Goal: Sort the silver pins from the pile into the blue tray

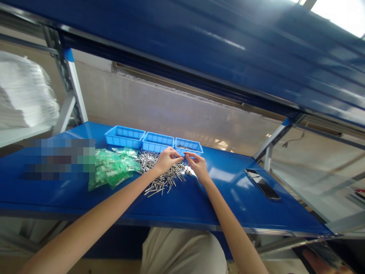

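Loose metal blind rivets [159,182] lie in a pile on the blue table. Over the pile's right edge, my left hand [168,159] pinches thumb and forefinger together on what looks like a small rivet. Close against it, my right hand [198,166] is also closed in a pinch, its fingertips almost meeting the left ones; what lies between them is too small to make out. Just behind my hands stand a right blue bin [196,147] with some small metal pieces inside and a middle blue bin [158,142].
A left blue bin [125,139] completes the row. Green-tinted plastic bags [114,169] lie left of the pile, beside a blurred-out patch. On the table's right lies a phone [262,184]. A blue shelf [182,49] overhangs the table, held by metal posts [78,91].
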`<state>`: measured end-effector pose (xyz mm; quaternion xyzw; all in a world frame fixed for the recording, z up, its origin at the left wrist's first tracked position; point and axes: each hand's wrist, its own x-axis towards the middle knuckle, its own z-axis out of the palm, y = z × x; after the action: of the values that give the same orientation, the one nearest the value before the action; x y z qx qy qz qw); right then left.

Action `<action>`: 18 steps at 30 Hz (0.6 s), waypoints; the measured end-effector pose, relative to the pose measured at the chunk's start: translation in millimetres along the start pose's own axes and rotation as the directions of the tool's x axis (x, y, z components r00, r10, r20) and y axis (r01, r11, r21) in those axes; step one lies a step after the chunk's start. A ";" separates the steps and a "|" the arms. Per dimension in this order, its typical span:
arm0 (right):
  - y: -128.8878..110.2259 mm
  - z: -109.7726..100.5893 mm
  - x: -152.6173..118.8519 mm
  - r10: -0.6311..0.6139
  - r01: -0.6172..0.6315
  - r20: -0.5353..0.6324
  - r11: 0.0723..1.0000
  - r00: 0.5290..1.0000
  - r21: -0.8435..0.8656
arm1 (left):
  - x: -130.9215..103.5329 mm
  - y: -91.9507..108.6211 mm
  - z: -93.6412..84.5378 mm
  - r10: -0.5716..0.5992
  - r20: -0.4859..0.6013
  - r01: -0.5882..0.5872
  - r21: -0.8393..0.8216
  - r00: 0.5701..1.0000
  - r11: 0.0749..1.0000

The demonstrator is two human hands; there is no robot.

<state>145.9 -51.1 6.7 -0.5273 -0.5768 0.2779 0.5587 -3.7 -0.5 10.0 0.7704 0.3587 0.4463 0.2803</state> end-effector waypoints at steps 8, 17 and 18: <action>6.8 2.3 -0.5 -0.040 0.041 0.014 0.996 0.999 -0.077 | 5.2 -3.6 -1.4 -0.085 -0.100 0.079 -0.067 0.991 0.995; 1.6 1.3 1.4 0.029 -0.029 -0.063 0.999 0.998 0.015 | 7.0 -7.5 -2.1 -0.079 -0.114 0.068 -0.092 0.990 0.993; 1.2 0.9 1.9 0.043 -0.041 -0.076 0.999 0.996 0.031 | 7.1 -8.3 -1.7 -0.060 -0.106 0.049 -0.102 0.993 0.994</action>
<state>145.7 -48.8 6.0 -0.5414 -0.5396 0.2777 0.5819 -5.3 10.3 8.0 0.7200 0.3716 0.4972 0.3105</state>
